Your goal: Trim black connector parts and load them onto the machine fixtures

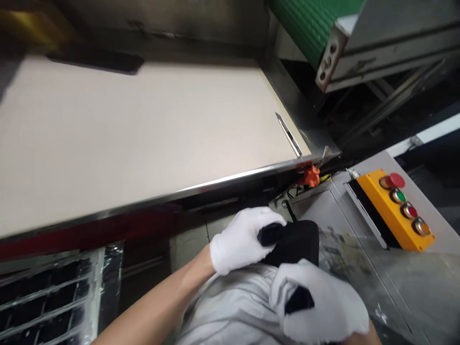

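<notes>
My left hand (244, 239), in a white glove, is closed around a small dark piece (270, 234) in front of my body. Lower and to the right, my right hand (321, 303), also gloved in white, curls round another small dark piece (299, 300). The exact kind of both pieces cannot be made out. Behind the hands show a black surface (302, 239), perhaps my trouser leg, and my light grey top (230, 306). A slim, pointed metal tool like tweezers (288, 135) lies on the pale worktable (161, 129), beyond both hands.
A green conveyor belt (309, 24) stands at the upper right. On a grey cabinet (323, 206) sits a yellow button box (398, 211). An orange clamp-like part (309, 176) hangs at the table corner. A dark flat slab (97, 61) is at the back; a gridded tray (46, 297) stands lower left.
</notes>
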`<state>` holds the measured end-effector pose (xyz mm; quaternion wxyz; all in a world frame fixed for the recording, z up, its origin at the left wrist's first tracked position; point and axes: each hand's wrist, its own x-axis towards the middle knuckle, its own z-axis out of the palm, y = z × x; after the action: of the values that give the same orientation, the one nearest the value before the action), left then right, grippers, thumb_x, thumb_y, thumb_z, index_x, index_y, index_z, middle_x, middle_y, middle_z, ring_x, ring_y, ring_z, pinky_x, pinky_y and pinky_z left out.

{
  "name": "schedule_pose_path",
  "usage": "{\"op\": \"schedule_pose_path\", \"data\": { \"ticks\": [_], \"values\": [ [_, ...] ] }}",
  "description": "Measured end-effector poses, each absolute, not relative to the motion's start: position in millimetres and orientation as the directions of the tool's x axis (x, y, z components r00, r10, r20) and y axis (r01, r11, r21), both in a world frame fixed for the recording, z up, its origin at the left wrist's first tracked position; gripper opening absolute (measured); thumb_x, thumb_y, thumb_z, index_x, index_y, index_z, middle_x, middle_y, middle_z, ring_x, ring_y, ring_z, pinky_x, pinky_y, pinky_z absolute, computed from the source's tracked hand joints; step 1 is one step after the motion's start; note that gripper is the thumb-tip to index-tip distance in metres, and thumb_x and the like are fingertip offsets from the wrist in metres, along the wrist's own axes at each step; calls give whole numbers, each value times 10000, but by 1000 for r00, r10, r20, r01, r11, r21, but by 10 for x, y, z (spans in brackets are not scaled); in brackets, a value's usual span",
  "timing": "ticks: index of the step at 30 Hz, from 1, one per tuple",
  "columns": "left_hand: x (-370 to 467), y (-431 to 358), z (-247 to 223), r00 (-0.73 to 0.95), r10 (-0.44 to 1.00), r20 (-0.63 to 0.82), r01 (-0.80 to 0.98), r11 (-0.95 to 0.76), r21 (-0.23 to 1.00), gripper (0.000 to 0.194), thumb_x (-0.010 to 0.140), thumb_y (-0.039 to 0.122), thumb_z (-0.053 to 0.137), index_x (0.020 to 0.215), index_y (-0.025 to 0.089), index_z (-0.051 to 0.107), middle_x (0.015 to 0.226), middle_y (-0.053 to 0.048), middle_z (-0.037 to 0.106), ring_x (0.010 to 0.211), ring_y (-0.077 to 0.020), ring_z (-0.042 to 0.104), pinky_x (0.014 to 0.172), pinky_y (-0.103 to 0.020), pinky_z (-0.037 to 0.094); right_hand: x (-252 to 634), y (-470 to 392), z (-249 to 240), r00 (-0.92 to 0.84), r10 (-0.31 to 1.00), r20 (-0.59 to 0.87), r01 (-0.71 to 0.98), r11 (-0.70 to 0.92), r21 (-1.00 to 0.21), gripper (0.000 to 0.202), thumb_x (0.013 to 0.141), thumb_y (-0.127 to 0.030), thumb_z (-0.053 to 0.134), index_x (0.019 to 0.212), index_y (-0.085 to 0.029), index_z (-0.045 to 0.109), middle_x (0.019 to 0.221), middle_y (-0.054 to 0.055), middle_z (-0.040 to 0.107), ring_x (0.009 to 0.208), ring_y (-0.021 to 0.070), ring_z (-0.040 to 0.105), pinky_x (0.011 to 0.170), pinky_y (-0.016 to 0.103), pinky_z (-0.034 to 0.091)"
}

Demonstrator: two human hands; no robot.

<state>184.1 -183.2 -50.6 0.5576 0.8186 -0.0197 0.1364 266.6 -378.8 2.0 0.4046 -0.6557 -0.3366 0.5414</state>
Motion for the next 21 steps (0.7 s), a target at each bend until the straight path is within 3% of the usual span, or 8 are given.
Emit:
{"op": "schedule_pose_path", "data": {
  "ticks": [3, 5, 8, 10, 12, 15, 17, 21],
  "values": [
    [1513, -1567, -149, 987, 158, -31, 100, -454, 885, 186, 859, 275, 684, 1041, 242, 660, 889, 0, 733, 744, -190, 685, 675, -288, 505, 2729, -3752, 97, 318, 790, -524, 253, -604, -756, 148, 767, -195, 725, 884, -263, 667, 768, -31, 706, 718, 160, 644, 657, 283, 500],
    [1324, -1316, 160, 973, 198, -122, 207, -498, 842, 268, 896, 441, 682, 1080, 249, 646, 854, -10, 725, 693, -206, 667, 621, -297, 483, 2819, -3562, 183, 485, 717, -500, 339, -681, -649, 128, 843, -301, 694, 948, -259, 635, 744, -37, 692, 647, 146, 613, 607, 273, 477],
    [1353, -860, 557, 973, 212, -97, 202, -563, 801, 404, 896, 612, 643, 1021, 228, 673, 806, -35, 710, 644, -214, 637, 588, -299, 460, 3086, -3020, 380, 632, 754, -181, 537, -594, -599, 274, 890, -468, 689, 1028, -240, 623, 743, -18, 679, 622, 157, 611, 614, 291, 479],
    [1623, -545, 703, 973, 222, -68, 201, -656, 727, 418, 846, 619, 688, 929, 209, 698, 792, -50, 706, 637, -217, 619, 574, -296, 428, 3346, -2567, 525, 578, 813, 73, 731, -476, -488, 343, 846, -464, 756, 1054, -220, 634, 819, 18, 694, 736, 194, 656, 705, 320, 499],
    [2005, -246, 747, 971, 231, -67, 226, -776, 589, 407, 765, 590, 769, 829, 191, 716, 742, -56, 687, 626, -214, 594, 588, -296, 400, 3618, -2112, 649, 475, 865, 162, 842, -393, -369, 406, 773, -443, 837, 1032, -200, 639, 867, 44, 695, 790, 215, 663, 731, 331, 503],
    [2544, 156, 705, 960, 247, -133, 280, -882, 380, 393, 668, 546, 841, 760, 175, 749, 647, -49, 651, 600, -207, 569, 633, -311, 394, 3949, -1527, 752, 359, 930, 86, 911, -329, -248, 399, 688, -362, 905, 939, -182, 653, 813, 42, 675, 766, 208, 651, 720, 324, 499],
    [2770, 358, 655, 942, 270, -201, 323, -890, 321, 369, 632, 511, 862, 775, 179, 782, 636, -47, 658, 614, -220, 585, 659, -322, 408, 4104, -1249, 758, 281, 960, -13, 948, -280, -154, 328, 662, -302, 910, 857, -177, 678, 745, 26, 656, 715, 187, 635, 694, 313, 490],
    [2908, 527, 564, 934, 144, -328, 286, -850, 441, 348, 583, 489, 883, 763, 202, 806, 674, -49, 705, 643, -232, 619, 666, -316, 433, 4283, -993, 713, 141, 961, -238, 986, -157, -50, 175, 655, -247, 864, 776, -186, 754, 615, -19, 630, 562, 124, 564, 595, 280, 452]
  ]
}}
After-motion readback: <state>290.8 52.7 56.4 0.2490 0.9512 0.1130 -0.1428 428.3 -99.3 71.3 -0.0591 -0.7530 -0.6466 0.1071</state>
